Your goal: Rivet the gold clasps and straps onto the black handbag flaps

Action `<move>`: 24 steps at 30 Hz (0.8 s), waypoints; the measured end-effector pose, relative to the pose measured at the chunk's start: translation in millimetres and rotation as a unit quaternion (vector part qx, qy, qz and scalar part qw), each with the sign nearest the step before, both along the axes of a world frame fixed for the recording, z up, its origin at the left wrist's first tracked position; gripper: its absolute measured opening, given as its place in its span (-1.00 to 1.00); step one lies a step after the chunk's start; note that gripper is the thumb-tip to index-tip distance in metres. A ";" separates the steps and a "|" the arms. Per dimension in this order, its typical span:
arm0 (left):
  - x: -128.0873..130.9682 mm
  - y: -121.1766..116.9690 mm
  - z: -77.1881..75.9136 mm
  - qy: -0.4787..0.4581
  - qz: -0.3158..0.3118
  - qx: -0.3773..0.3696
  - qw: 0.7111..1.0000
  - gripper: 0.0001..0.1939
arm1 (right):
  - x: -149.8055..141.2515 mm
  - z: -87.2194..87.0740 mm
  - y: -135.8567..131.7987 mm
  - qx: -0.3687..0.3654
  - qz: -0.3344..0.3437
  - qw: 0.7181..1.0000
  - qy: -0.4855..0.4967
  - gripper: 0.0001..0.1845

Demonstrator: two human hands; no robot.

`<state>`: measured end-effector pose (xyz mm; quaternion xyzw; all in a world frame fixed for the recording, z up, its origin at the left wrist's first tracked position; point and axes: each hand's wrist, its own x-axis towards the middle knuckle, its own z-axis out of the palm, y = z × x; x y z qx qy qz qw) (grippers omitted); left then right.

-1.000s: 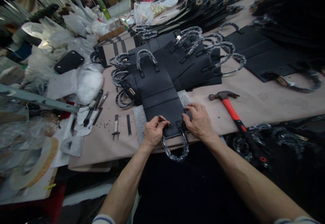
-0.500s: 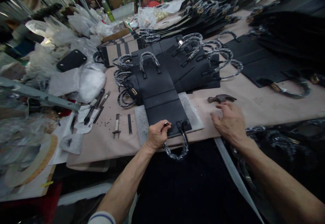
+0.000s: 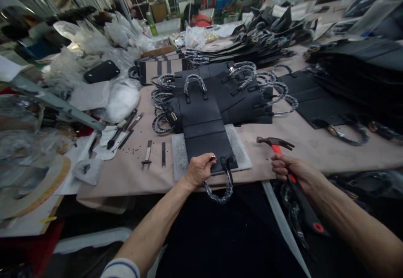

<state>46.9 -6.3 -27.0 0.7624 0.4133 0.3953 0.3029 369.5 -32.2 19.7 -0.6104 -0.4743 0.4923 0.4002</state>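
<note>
My left hand (image 3: pixel 200 169) pinches a small metal punch (image 3: pixel 213 157), mostly hidden in the fist, over the near end of a black bag panel (image 3: pixel 206 143). That panel lies over a pale stone slab (image 3: pixel 242 145), and its plastic-wrapped handle (image 3: pixel 219 200) hangs past the table edge. To the right, my right hand (image 3: pixel 288 168) is closed round the red and black grip of a claw hammer (image 3: pixel 277 144). The hammer's head is just above or on the table; I cannot tell which.
A forked punch (image 3: pixel 147 155) and a dark metal bar (image 3: pixel 163 154) lie left of the slab. Behind it spread more black panels (image 3: pixel 245 97) with wrapped handles. Plastic bags (image 3: pixel 122 97) crowd the left, and a stack of black pieces (image 3: pixel 362 72) stands at right. A person (image 3: pixel 201 19) sits far back.
My right hand has closed on the hammer and drawn it up a little, so its red grip now shows. My left hand stays at the panel. The camera view has tilted upward.
</note>
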 end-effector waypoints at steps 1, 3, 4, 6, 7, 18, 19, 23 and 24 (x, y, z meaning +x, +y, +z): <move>-0.3 0.1 -1.1 0.000 -0.003 0.007 1.000 -0.85 | -13.2 13.8 -6.4 -0.038 -0.008 0.999 0.021 -0.57; -1.0 0.4 -3.4 -0.001 -0.007 0.020 1.000 -0.86 | -37.6 36.3 -18.4 -0.014 -0.017 0.999 -0.028 -0.55; -1.3 0.6 -4.4 -0.002 -0.008 0.024 1.000 -0.86 | -48.1 44.2 -23.1 0.042 -0.010 0.995 -0.094 -0.56; -1.5 0.8 -5.8 -0.002 -0.004 0.029 1.000 -0.86 | -65.0 53.8 -28.8 0.171 0.029 0.955 -0.242 -0.58; -1.5 0.8 -6.0 0.000 -0.001 0.028 1.000 -0.86 | -71.4 56.8 -29.8 0.215 0.060 0.926 -0.304 -0.61; -3.4 -0.3 -8.7 0.005 -0.003 0.031 1.000 -0.85 | -97.5 103.1 -31.1 0.328 0.002 0.854 -0.403 -0.62; -4.2 0.5 -10.4 0.010 -0.002 0.031 0.999 -0.86 | -96.8 99.0 -31.3 0.310 0.053 0.847 -0.429 -0.60; 1.5 1.5 -16.0 0.035 -0.002 0.013 0.999 -0.84 | -87.7 98.1 -34.5 0.212 0.199 0.819 -0.495 -0.57; 4.6 -0.3 -14.5 0.040 0.000 0.007 0.999 -0.84 | -87.4 103.8 -36.6 0.220 0.166 0.829 -0.487 -0.57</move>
